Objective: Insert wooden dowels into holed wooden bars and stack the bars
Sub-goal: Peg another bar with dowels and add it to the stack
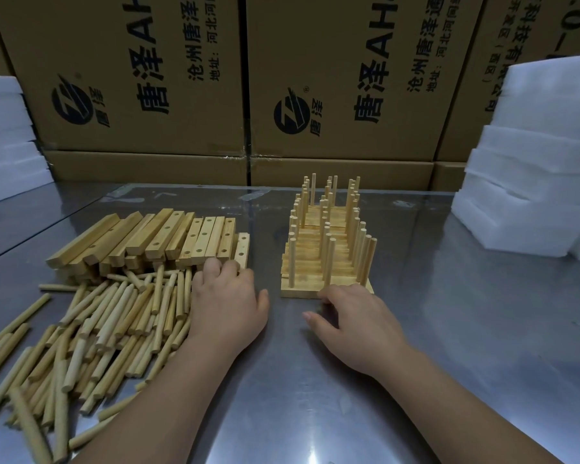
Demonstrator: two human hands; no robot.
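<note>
A heap of holed wooden bars lies at the left centre of the metal table. In front of it spreads a pile of loose wooden dowels. My left hand rests at the near right corner of the bar heap, fingertips on the rightmost bar; whether it grips it is unclear. To the right stands a row of stacked bars with upright dowels. My right hand lies on the table just in front of that stack, fingers spread, fingertips touching the front bar's edge.
Brown printed cardboard boxes wall off the back of the table. Stacks of white foam sheets stand at the right, and a second white foam stack at the far left.
</note>
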